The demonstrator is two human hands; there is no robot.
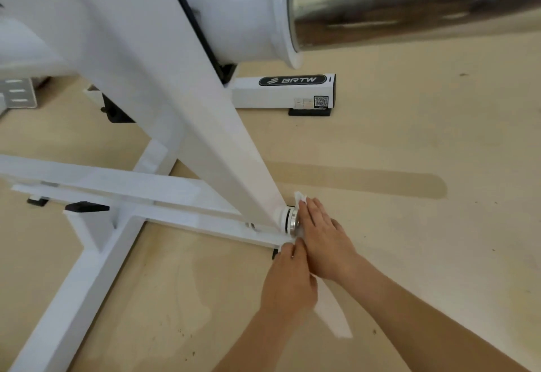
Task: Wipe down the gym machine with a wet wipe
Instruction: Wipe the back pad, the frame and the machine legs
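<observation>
**Two hands wipe a joint at the foot of a white gym machine**

Seen from above, a white gym machine [205,137] stands on a tan floor [409,137]. Its sloping beam ends low down in a small chrome pivot cap [291,219], just above the end of a base rail [205,222].

The right hand [322,242] lies flat against that cap, fingers [314,210] straight and together. They press the wet wipe [300,197] onto the metal, and a crumpled corner pokes out above the fingertips. A flat palm likely spreads the wipe over the rounded cap.

The left hand [288,281] sits just beneath, touching the right. Its fingertips curl at the rail's end, perhaps steadying or holding the wipe's lower edge; which one cannot be told.
</observation>
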